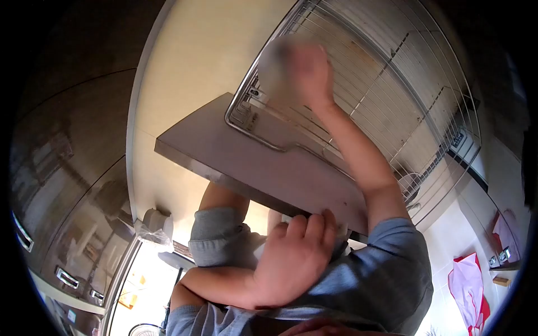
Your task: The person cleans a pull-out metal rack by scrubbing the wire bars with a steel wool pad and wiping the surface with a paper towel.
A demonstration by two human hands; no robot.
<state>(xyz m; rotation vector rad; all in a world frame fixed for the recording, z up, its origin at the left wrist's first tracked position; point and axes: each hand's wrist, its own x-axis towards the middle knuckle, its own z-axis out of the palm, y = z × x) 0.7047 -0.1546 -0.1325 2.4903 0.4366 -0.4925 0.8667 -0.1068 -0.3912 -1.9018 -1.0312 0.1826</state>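
Observation:
A pull-out wire basket (385, 70) with a grey front panel (269, 162) fills the upper middle and right. My right hand (311, 73) reaches over the basket near its left rim. Its fingers are blurred, and a round, greyish smear beside them hides whatever they touch. Lower down, my left hand (297, 252) lies at the panel's lower edge, its fingers bent together over that edge. Something pale shows behind these fingers, too hidden to name.
Dark glossy cabinet doors (78, 185) with metal handles stand on the left. A cream surface (185, 73) lies between them and the basket. A pink and red cloth (469, 291) hangs at the lower right. Part of a fan (144, 330) shows at the bottom left.

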